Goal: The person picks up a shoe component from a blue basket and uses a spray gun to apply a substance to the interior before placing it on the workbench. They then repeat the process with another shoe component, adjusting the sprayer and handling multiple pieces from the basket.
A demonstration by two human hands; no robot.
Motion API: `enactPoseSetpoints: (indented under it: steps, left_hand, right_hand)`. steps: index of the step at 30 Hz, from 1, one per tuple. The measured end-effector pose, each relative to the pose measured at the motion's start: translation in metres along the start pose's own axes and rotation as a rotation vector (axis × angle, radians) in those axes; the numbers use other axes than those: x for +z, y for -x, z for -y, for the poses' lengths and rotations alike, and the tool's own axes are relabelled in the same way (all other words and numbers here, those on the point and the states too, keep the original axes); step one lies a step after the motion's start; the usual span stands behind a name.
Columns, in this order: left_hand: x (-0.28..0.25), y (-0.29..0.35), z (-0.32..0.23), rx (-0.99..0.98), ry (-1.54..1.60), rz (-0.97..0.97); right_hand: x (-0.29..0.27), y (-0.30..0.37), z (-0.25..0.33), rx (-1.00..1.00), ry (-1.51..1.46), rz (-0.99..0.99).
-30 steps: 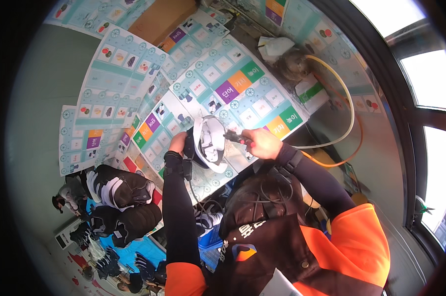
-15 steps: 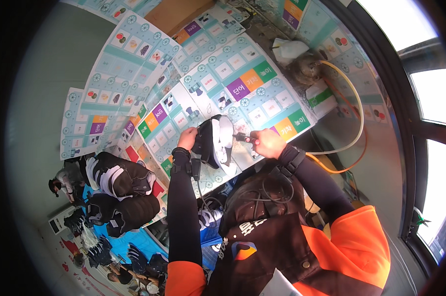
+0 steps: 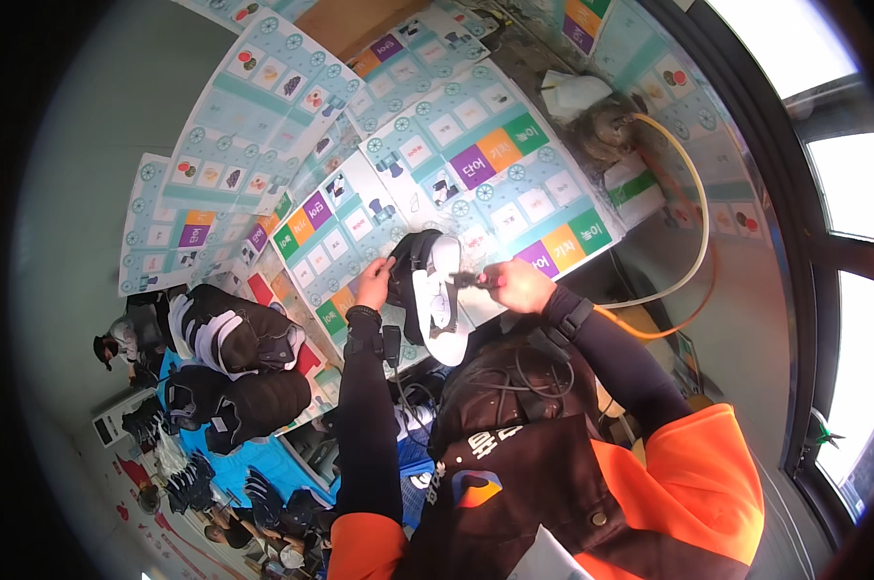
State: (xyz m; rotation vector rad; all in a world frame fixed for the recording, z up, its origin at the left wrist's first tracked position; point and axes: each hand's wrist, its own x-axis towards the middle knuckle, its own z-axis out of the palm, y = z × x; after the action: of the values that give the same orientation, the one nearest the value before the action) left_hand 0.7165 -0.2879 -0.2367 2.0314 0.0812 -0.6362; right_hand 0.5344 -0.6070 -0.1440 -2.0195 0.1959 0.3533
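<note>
A black and white shoe (image 3: 441, 295) is tipped on its side above the sheet-covered bench, its white toe toward me. My left hand (image 3: 374, 283) is closed on the dark heel side of the shoe. From the right, my right hand (image 3: 521, 287) grips a small dark brush (image 3: 466, 280), its fingers wrapped round the handle. The brush's head meets the white part of the shoe; its bristles are too small to make out. A dark cable with a small black box hangs by my left wrist.
Printed sheets (image 3: 495, 126) cover the bench and stand as panels at the left. Dark shoe uppers (image 3: 234, 333) are piled at the left, near a blue surface (image 3: 229, 474). A yellow hose (image 3: 693, 174) loops at the right beside windows. Other people (image 3: 118, 343) are in the left background.
The shoe has turned and shifted slightly toward me, so more of its white toe shows. My left hand has moved with it. The brush stays against the white part.
</note>
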Motion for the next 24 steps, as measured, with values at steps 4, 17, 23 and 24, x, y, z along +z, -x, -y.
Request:
enactPoseSetpoints:
  steps: [4, 17, 23, 24]
  left_hand:
    - [-0.005, 0.004, -0.003, -0.062, 0.031, 0.025]
    - [-0.007, 0.003, 0.015, 0.061, -0.08, -0.005]
    - [-0.012, 0.012, 0.022, 0.011, -0.073, 0.016]
    - [-0.01, 0.012, 0.021, 0.032, -0.081, 0.003]
  right_hand:
    - [0.001, 0.008, 0.017, 0.037, 0.042, -0.03]
    - [-0.001, 0.008, 0.001, 0.126, 0.01, -0.03]
    - [0.004, 0.015, 0.008, 0.093, -0.074, 0.18]
    - [0.007, 0.015, 0.006, 0.125, -0.126, 0.123]
